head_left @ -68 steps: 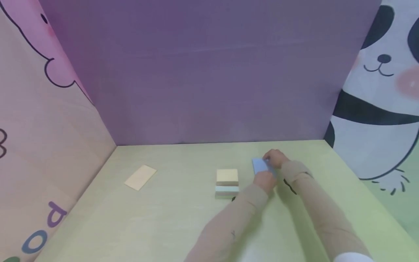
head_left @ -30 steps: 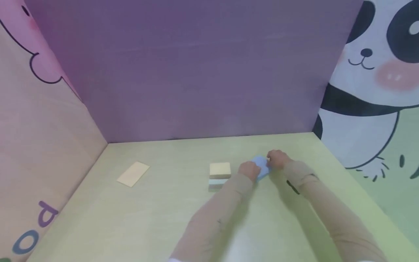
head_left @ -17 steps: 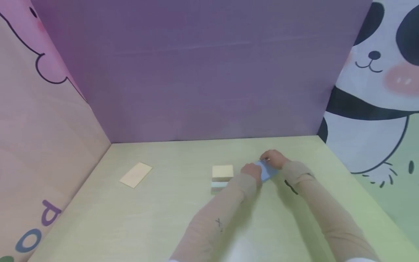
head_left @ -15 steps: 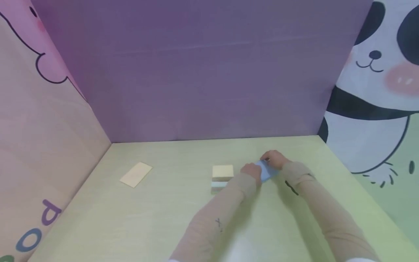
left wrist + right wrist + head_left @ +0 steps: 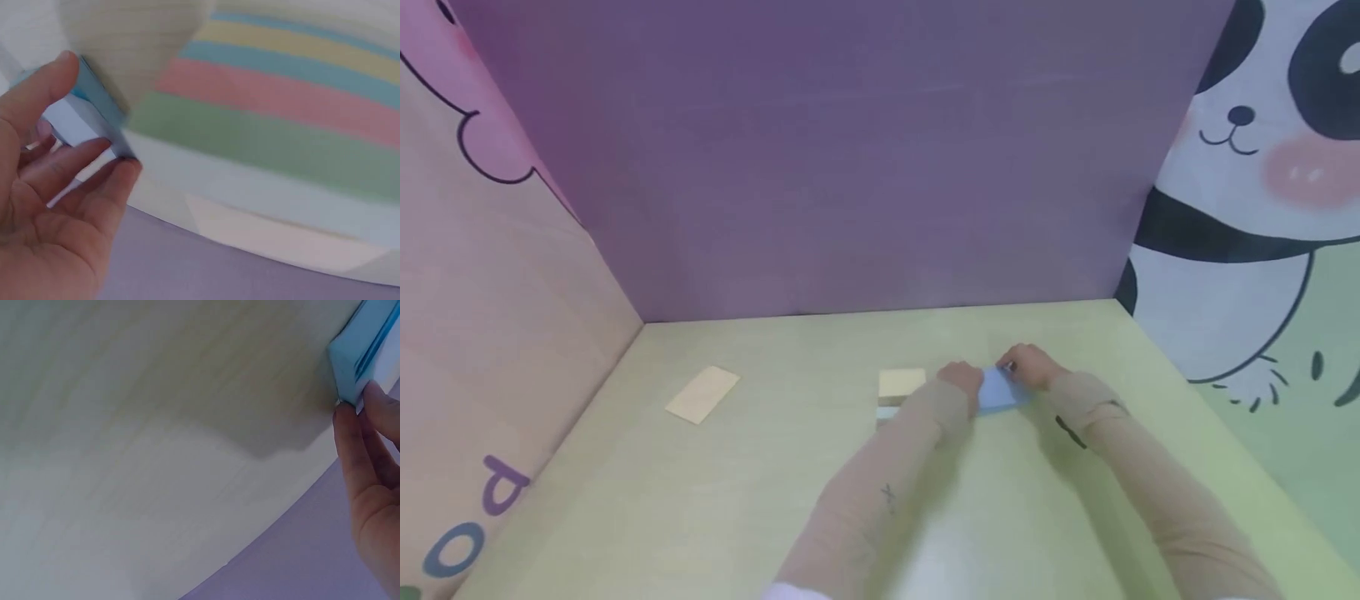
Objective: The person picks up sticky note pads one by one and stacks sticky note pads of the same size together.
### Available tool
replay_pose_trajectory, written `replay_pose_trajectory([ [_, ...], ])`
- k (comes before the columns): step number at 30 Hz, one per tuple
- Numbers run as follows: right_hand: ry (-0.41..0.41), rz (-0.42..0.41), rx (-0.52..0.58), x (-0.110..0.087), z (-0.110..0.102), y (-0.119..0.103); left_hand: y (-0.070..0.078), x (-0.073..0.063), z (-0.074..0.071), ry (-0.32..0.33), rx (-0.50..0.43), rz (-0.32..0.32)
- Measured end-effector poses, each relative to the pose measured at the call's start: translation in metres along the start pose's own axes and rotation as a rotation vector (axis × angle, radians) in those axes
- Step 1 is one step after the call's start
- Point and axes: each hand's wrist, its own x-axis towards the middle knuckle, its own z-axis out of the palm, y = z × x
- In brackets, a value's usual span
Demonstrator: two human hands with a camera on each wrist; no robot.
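A blue pad of sticky notes (image 5: 1000, 389) lies between the two hands at the right back of the table. My left hand (image 5: 961, 385) grips its left end; in the left wrist view the thumb and fingertips (image 5: 128, 169) sit on opposite edges of the pad (image 5: 103, 94). With thumb and fingers, my right hand (image 5: 1032, 367) pinches the far right corner. Seen from the right wrist, sheets are parted along the edge of the pad (image 5: 350, 356), beside the pinching fingers (image 5: 353, 444). Left of the left hand stands a stack of sticky-note pads (image 5: 902, 383).
From the left wrist, the stack shows green, pink, blue and yellow layers (image 5: 262, 131), close beside the left hand. A single cream sheet (image 5: 703, 394) lies at the table's left. A purple panel (image 5: 850, 167) rises behind the pale table (image 5: 700, 500), with printed side walls.
My left hand has gone from the pad's near edge to its left end, close to the stack. The pad has turned slightly between the hands. The right hand stays at the far corner.
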Motion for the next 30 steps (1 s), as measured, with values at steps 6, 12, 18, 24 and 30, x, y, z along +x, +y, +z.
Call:
replay_pose_trajectory([
  [6, 0.018, -0.029, 0.003, -0.009, 0.002, -0.004, -0.008, -0.003, -0.002, -0.005, -0.005, 0.037],
  [12, 0.023, -0.07, -0.003, -0.019, 0.003, -0.007, -0.01, -0.013, -0.008, -0.04, -0.036, 0.037],
  [18, -0.004, -0.076, 0.003, -0.025, 0.002, -0.013, -0.012, -0.015, -0.006, -0.055, -0.056, 0.054],
  [24, -0.016, -0.099, 0.009, -0.026, 0.002, -0.01, -0.015, -0.017, -0.003, -0.024, -0.074, 0.078],
  [30, -0.087, -0.05, 0.062, -0.026, 0.0, -0.004, -0.015, -0.016, -0.001, -0.004, -0.061, 0.096],
])
